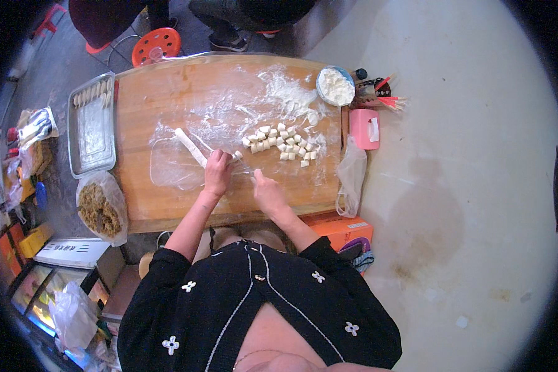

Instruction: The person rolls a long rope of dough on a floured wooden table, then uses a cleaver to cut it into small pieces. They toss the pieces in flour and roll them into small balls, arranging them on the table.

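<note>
My left hand (218,172) grips a long rope of white dough (190,147) near its right end, on a floured wooden board (139,200). A short end of the rope pokes out past my fingers. My right hand (268,191) is closed around the handle of a knife, mostly hidden by the fist. The thin blade (245,168) points up and left, close to the rope's cut end; whether it touches the dough I cannot tell. Several small cut dough pieces (286,141) lie in a loose cluster beyond my right hand, with loose flour behind them.
At the board's far right corner stands a bowl of flour (335,86), beside a holder with red-tipped chopsticks (374,92) and a pink tissue box (364,129). On the left are a metal tray (92,135) with shaped dough pieces and a plastic bag of brown filling (101,209).
</note>
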Tool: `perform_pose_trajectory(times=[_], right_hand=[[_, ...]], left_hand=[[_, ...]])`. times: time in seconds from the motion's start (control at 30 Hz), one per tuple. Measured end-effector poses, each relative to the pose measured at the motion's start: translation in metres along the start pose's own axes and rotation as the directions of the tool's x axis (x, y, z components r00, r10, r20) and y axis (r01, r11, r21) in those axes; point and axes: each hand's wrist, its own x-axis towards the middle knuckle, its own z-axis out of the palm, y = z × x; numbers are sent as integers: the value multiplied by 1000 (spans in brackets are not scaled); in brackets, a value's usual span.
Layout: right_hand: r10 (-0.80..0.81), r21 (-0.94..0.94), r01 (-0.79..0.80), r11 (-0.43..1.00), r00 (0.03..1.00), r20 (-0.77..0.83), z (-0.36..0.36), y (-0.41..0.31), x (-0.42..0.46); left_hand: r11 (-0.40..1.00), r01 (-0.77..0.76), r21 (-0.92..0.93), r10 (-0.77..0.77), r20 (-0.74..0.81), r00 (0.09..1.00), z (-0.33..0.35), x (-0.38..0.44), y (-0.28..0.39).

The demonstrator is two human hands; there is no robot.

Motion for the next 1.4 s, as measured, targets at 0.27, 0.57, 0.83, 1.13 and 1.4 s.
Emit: perform_pose_trajectory(times=[0.27, 0.57, 0.83, 1.13, 1.4], right_hand=[[15, -51, -18, 999, 998, -61, 53, 16, 14], [15, 12, -15, 1000, 1000, 26, 4, -20, 6], [-11, -30, 13, 999, 999, 47, 31, -24, 16], [-56, 60, 53, 997, 997, 45, 48, 8, 36], [8, 120, -14, 993, 999, 49, 40, 4, 35]], left_hand=[[998, -34, 54, 33, 26, 999, -3, 3, 5], [998, 65, 13, -66, 30, 997, -23, -3, -22], [995, 86, 50, -88, 22, 996, -21, 1, -16], [766, -247, 594, 201, 144, 969, -76, 18, -42], [965, 11, 261, -19, 29, 999, -68, -9, -21]])
